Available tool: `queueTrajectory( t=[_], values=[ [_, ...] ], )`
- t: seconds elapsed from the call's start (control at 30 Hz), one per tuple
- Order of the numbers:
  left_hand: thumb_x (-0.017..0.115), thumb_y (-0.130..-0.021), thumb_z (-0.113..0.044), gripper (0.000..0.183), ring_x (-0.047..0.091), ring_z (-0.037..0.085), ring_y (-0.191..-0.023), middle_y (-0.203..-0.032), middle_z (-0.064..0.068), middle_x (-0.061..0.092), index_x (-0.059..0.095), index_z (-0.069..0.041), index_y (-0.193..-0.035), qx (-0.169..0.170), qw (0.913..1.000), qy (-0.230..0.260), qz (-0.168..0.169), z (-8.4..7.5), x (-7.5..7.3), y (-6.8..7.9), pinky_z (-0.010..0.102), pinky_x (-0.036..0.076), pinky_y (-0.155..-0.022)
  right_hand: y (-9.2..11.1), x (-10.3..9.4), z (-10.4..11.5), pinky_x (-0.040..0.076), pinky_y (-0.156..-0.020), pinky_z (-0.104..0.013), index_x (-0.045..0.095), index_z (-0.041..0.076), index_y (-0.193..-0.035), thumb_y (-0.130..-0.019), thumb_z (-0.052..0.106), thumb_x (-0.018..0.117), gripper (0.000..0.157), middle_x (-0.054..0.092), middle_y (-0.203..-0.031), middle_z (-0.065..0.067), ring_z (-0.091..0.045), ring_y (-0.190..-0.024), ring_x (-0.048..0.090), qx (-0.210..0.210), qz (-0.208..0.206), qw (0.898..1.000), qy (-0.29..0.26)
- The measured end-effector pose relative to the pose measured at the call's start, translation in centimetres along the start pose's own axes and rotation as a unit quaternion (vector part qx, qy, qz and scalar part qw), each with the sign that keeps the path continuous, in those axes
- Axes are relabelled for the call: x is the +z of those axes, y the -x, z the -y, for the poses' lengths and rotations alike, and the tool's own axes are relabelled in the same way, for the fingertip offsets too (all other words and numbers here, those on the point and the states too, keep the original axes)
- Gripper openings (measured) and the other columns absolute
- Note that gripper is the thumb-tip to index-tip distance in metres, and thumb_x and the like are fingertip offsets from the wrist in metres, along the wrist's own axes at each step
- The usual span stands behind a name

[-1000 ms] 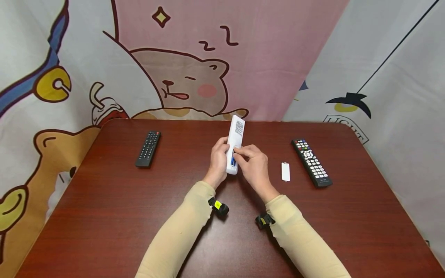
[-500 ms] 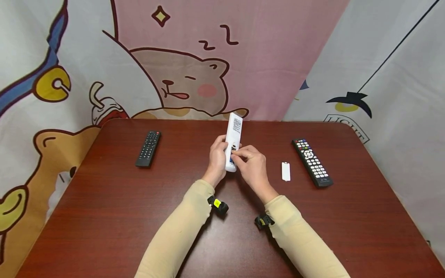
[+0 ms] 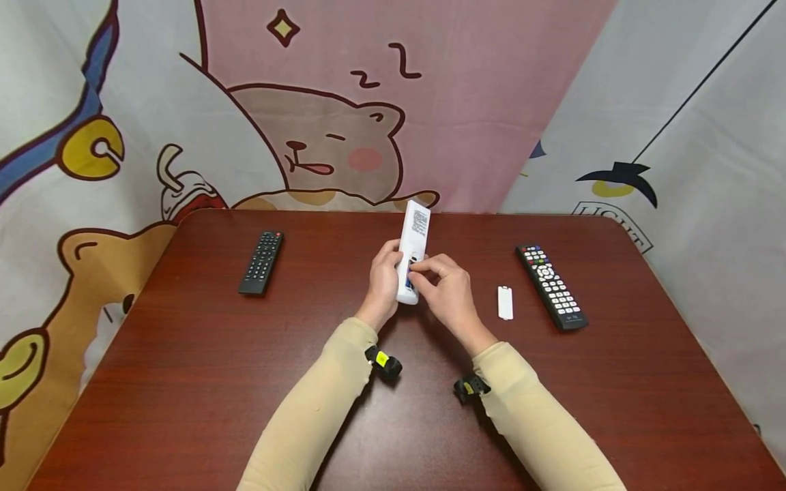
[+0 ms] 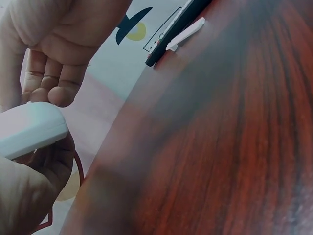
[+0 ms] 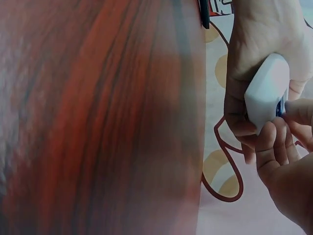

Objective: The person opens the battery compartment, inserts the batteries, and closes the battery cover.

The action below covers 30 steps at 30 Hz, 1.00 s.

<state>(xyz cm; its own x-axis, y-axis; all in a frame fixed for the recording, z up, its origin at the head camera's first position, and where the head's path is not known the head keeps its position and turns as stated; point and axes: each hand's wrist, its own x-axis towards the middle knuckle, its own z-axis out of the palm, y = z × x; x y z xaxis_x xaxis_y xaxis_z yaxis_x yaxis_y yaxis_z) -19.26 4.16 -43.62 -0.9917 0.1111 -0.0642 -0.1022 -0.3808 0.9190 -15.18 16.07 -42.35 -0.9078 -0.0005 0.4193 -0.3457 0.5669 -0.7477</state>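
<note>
A white remote control point(image 3: 414, 235) is held up over the table, its back with a printed label and an uncovered battery compartment facing me. My left hand point(image 3: 383, 285) grips it along the left side, fingers wrapped behind. At the compartment, my right hand point(image 3: 450, 292) pinches a blue battery point(image 5: 279, 108) between thumb and forefinger; the fingertips partly cover it. In the left wrist view only the lower end of the white remote point(image 4: 34, 128) shows. A white battery cover point(image 3: 505, 303) lies on the table to the right of my right hand.
On the reddish-brown table point(image 3: 184, 382) a black remote point(image 3: 262, 263) lies to the left. Another black remote with white buttons point(image 3: 550, 288) lies to the right, beyond the battery cover. Behind the table's far edge hangs a cartoon-printed curtain point(image 3: 479, 102).
The white remote has shifted slightly left and up since a second ago. My right fingers stay at the battery compartment, where a dark slot now shows above them. Things on the table have not moved.
</note>
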Motion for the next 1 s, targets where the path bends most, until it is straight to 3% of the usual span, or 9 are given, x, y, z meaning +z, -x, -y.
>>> queueTrajectory(
  t=[0.13,0.33,0.63,1.0],
  values=[
    [0.036,-0.097,-0.007,0.042,0.064,0.017,-0.081,-0.109,0.032,0.065,0.058,0.008,-0.129,-0.001,1.0000,-0.005,0.000,0.1,0.0,0.0,0.027,0.052,-0.070,-0.1,-0.3,-0.2,0.057,-0.071,-0.035,0.079,0.003,-0.096,-0.088,0.005,0.080,0.008,0.070,-0.094,-0.012,-0.025,-0.078,0.069,0.004,0.007,1.000,-0.009],
    [0.036,-0.096,-0.007,0.043,0.064,0.017,-0.081,-0.108,0.033,0.065,0.057,0.009,-0.130,0.002,0.9998,-0.014,0.011,0.1,-0.1,-0.1,0.027,0.052,-0.072,-0.1,-0.7,-0.8,0.058,-0.072,-0.045,0.078,0.002,-0.096,-0.089,0.006,0.079,0.007,0.071,-0.095,-0.012,-0.024,-0.079,0.067,0.010,0.005,1.000,-0.006],
    [0.034,-0.097,-0.007,0.044,0.067,0.017,-0.084,-0.120,0.046,0.058,0.054,0.008,-0.132,-0.007,0.9996,0.005,0.027,0.4,-0.3,-0.2,0.028,0.053,-0.073,0.0,-1.7,-1.3,0.054,-0.073,-0.032,0.078,0.003,-0.099,-0.092,0.009,0.077,0.009,0.072,-0.098,-0.011,-0.024,-0.083,0.069,0.032,0.015,0.999,0.016],
    [0.030,-0.100,-0.007,0.042,0.064,0.027,-0.073,-0.123,0.048,0.056,0.052,0.005,-0.133,-0.024,0.9989,0.017,0.038,0.1,-0.5,-0.1,0.030,0.054,-0.064,0.0,-3.1,-2.2,0.055,-0.076,-0.049,0.077,0.004,-0.099,-0.092,0.011,0.077,0.010,0.070,-0.097,-0.012,-0.028,-0.083,0.067,0.039,0.015,0.998,0.049]
  ],
)
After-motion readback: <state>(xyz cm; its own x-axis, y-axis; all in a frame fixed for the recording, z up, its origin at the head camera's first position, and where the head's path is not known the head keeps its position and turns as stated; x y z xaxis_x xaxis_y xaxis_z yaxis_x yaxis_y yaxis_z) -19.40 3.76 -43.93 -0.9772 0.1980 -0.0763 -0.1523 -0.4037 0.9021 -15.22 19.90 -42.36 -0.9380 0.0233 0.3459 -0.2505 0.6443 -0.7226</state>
